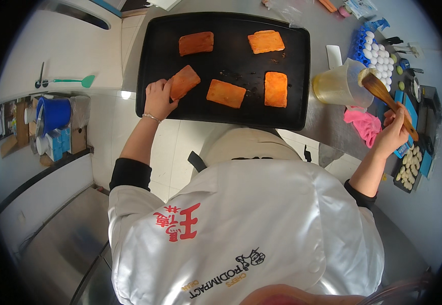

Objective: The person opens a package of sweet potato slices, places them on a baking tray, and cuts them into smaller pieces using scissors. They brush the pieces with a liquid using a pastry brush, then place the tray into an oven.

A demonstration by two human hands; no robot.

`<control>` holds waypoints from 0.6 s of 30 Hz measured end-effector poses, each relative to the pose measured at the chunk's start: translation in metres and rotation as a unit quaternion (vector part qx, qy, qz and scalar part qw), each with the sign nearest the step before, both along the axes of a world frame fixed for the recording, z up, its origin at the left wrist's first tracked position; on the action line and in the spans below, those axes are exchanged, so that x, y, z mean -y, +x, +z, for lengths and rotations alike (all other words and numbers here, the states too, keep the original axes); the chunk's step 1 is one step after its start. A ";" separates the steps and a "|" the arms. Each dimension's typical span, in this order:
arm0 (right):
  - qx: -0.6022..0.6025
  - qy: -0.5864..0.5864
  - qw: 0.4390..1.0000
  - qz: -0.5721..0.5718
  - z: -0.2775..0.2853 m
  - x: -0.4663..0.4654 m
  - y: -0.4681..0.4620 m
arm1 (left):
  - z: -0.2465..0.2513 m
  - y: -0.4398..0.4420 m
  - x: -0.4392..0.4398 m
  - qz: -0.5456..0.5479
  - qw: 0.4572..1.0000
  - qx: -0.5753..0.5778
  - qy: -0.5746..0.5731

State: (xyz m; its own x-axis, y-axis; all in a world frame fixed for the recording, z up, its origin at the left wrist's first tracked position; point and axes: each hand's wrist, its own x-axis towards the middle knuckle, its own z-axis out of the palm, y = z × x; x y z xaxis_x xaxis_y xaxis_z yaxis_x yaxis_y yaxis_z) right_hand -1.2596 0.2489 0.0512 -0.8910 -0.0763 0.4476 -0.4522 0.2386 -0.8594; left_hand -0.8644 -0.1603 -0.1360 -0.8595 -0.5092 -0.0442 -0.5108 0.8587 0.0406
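Note:
A black baking tray lies before me on the steel counter, with several rectangular orange-brown slabs, apparently of food, spaced out on it. My left hand grips the left end of the tilted slab at the tray's near left, fingers on one side and thumb on the other. At the right, my right hand holds a flat brush by its wooden handle. The brush head is at the mouth of a translucent plastic measuring jug, which holds a yellowish liquid and looks tilted through the lens.
A blue tray of white eggs sits beyond the jug. A pink cloth and a white scraper lie near it. Farther right, a dark tray holds pale pieces. Clear plastic film touches the baking tray's far edge.

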 end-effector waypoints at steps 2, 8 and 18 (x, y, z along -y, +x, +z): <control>-0.001 -0.003 1.000 0.009 0.000 0.003 0.003 | 0.001 -0.002 0.005 -0.029 0.999 0.019 -0.003; 0.006 -0.006 1.000 0.010 -0.001 0.005 0.010 | 0.008 -0.001 0.021 -0.116 0.993 0.008 -0.030; 0.013 -0.001 1.000 0.006 0.004 -0.002 0.014 | -0.018 0.005 0.070 0.118 0.948 -0.210 0.210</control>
State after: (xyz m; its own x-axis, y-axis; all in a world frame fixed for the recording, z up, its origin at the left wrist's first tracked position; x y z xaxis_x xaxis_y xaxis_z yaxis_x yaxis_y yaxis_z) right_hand -1.2452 0.2511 0.0554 -0.9010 -0.0871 0.4251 -0.4333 0.2314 -0.8710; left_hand -0.8593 -0.2305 -0.1541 -0.7102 -0.7031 0.0356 -0.5499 0.5857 0.5955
